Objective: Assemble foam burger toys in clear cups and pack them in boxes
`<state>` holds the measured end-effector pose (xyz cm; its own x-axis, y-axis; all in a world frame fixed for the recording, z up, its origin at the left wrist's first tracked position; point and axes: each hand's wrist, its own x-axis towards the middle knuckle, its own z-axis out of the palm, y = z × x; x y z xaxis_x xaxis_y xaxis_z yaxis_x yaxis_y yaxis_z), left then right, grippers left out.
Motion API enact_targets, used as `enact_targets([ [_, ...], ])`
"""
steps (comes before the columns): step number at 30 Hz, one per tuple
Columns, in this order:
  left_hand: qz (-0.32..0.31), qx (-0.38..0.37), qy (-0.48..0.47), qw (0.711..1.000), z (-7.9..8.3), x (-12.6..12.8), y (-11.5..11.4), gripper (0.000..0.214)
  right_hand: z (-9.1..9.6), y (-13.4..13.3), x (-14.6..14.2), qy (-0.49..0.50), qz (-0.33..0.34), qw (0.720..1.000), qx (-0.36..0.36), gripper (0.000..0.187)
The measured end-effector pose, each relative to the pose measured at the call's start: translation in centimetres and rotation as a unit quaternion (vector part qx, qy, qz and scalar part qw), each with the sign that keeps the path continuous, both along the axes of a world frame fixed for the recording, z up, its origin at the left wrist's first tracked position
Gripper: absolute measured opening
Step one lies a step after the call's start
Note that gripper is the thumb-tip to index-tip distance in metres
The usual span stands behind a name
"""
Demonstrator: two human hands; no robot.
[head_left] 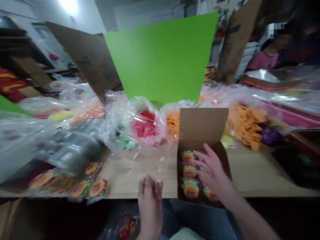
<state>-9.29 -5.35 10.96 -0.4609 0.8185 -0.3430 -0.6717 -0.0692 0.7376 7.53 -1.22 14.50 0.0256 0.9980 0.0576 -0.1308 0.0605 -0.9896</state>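
A small brown cardboard box [202, 128] stands open at the table's front edge, its lid flap upright. Inside lie orange and green flower-shaped pieces [190, 188] in plastic wrap. My right hand [211, 168] reaches into the box with fingers spread flat over the pieces. My left hand [150, 200] hovers at the table's front edge, left of the box, fingers curled together; nothing shows in them. More wrapped flower pieces [80, 188] lie in a row at the front left.
Clear bags of red [145, 125], orange [246, 125] and green pieces crowd the back of the wooden table [140, 170]. A green board [162, 56] and brown cardboard sheets stand behind. Another person sits at the far right.
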Motion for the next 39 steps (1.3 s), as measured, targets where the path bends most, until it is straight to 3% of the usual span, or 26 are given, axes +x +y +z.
enact_targets([
  [2,-0.083,-0.042,0.003,0.996,-1.4,3.4,-2.1,0.033,0.1,0.3,-0.2,0.067,-0.017,0.997,-0.015,0.064],
  [4,-0.142,-0.046,0.035,0.988,-2.5,4.9,-3.4,0.04,0.3,1.3,0.2,0.106,-0.036,0.993,-0.021,0.055],
  [6,-0.143,-0.027,0.091,0.985,-3.1,4.6,-3.8,0.049,0.5,2.2,1.9,0.088,-0.066,0.994,-0.008,0.048],
  [9,-0.088,0.0,0.216,0.972,-3.2,1.9,-2.8,0.051,0.7,3.1,5.9,0.038,-0.124,0.99,0.048,0.053],
  [11,-0.092,0.009,0.332,0.939,-3.1,0.0,-1.5,0.04,0.6,3.7,8.3,0.002,-0.148,0.987,0.069,0.058],
  [13,-0.133,0.034,0.448,0.884,-3.1,-0.8,-0.2,0.027,0.1,4.5,9.8,-0.03,-0.155,0.985,0.068,0.059],
  [15,-0.184,0.076,0.532,0.823,-3.2,-0.6,0.7,0.024,-0.6,5.3,10.4,-0.052,-0.147,0.986,0.064,0.057],
  [17,-0.204,0.119,0.56,0.794,-3.1,0.2,1.1,0.031,-1.0,5.9,10.8,-0.048,-0.142,0.987,0.061,0.052],
  [19,-0.169,0.133,0.54,0.814,-3.0,1.5,0.9,0.043,-0.9,6.0,11.0,0.0,-0.185,0.98,0.073,0.045],
  [21,-0.126,0.119,0.48,0.86,-2.5,3.2,0.5,0.055,-0.2,5.8,10.7,0.082,-0.267,0.954,0.108,0.037],
  [23,-0.16,0.112,0.379,0.904,-1.8,5.5,0.3,0.07,0.7,5.0,9.7,0.165,-0.326,0.918,0.152,0.03],
  [24,-0.197,0.115,0.319,0.92,-1.4,6.6,0.4,0.075,1.0,4.4,8.8,0.198,-0.33,0.909,0.161,0.029],
  [26,-0.253,0.123,0.219,0.934,-0.3,8.1,1.4,0.076,1.1,3.0,7.2,0.235,-0.288,0.917,0.143,0.027],
  [29,-0.255,0.151,0.236,0.925,2.2,6.7,4.5,0.053,-0.3,0.7,7.3,0.202,-0.226,0.949,0.085,0.027],
  [30,-0.273,0.177,0.289,0.9,3.3,5.2,5.8,0.047,-1.0,0.0,8.3,0.164,-0.234,0.955,0.08,0.027],
  [31,-0.311,0.2,0.358,0.857,4.6,3.6,7.1,0.045,-1.7,-0.5,9.7,0.116,-0.257,0.956,0.086,0.028],
  [34,-0.431,0.21,0.602,0.639,8.6,-0.3,10.6,0.042,-3.2,-1.7,14.0,-0.052,-0.325,0.934,0.137,0.031],
  [36,-0.456,0.207,0.714,0.489,10.6,-0.4,12.3,0.043,-3.5,-2.0,15.4,-0.153,-0.309,0.925,0.159,0.034],
  [38,-0.47,0.218,0.758,0.397,11.2,1.4,13.8,0.043,-3.7,-1.8,15.2,-0.24,-0.239,0.928,0.155,0.037],
  [39,-0.474,0.222,0.767,0.371,11.0,2.7,14.6,0.043,-3.8,-1.6,14.6,-0.279,-0.194,0.929,0.146,0.041],
])
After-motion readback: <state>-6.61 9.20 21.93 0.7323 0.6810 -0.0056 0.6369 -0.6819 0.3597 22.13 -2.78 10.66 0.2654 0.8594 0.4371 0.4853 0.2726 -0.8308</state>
